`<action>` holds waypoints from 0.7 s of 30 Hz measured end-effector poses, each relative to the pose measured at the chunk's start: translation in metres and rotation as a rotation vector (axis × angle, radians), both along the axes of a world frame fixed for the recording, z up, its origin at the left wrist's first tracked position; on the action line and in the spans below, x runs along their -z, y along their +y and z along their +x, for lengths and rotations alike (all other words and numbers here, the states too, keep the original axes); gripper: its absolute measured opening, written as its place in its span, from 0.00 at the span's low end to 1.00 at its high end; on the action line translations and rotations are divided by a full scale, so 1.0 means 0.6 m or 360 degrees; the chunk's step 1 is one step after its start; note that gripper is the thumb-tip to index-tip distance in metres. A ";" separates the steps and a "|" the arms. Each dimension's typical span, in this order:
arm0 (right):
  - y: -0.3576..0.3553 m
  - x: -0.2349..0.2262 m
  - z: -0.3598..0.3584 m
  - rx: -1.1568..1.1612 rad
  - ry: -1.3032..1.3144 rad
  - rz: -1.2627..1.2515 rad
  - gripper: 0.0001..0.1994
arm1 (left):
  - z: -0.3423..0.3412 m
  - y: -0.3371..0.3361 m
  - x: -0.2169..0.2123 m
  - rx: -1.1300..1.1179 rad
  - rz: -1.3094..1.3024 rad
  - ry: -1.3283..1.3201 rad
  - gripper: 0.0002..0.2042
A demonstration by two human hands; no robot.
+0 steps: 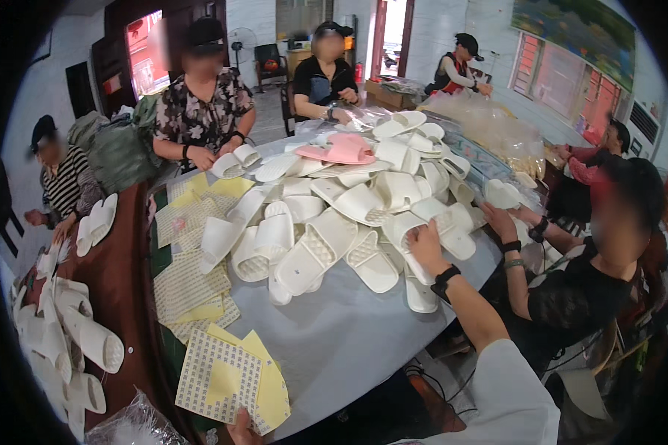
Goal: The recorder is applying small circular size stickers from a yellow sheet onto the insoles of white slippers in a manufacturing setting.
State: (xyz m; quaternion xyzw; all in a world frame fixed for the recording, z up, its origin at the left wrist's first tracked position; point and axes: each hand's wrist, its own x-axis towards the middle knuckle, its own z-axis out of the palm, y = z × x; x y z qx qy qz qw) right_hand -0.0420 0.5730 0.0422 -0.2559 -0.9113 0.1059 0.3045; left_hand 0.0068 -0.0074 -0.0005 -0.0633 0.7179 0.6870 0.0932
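Observation:
My left hand (243, 429), low in the view, pinches the bottom edge of a sheet of stickers (217, 377), white labels with small dark print on yellow backing. Some labels are gone from its middle, and more yellow backing paper (273, 393) fans out behind it. Out over the front right of a big heap of white slippers, my right hand (427, 251) has its fingers bent onto the edge of a white slipper (402, 226); the fingertips are partly hidden. A pink slipper (341, 150) lies on top of the heap.
More sticker sheets (189, 285) lie along the left of the grey tabletop (326, 356). White slippers (74, 326) are piled on a brown surface at left, near clear plastic (137, 423). Several co-workers sit or stand around; the nearest one's hands (508, 211) are close on my right.

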 end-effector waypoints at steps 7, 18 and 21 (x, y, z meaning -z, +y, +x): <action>-0.012 -0.035 0.020 -0.0071 -0.0385 -0.0225 0.18 | 0.002 0.005 -0.029 0.0137 -0.0400 0.0457 0.14; -0.322 -0.025 0.118 -0.0735 -0.0449 0.0026 0.23 | 0.002 0.032 -0.046 0.0020 -0.0036 0.0139 0.14; -0.374 -0.013 0.120 -0.0909 -0.0446 -0.0116 0.23 | -0.007 0.034 -0.031 -0.0066 0.0465 0.0059 0.19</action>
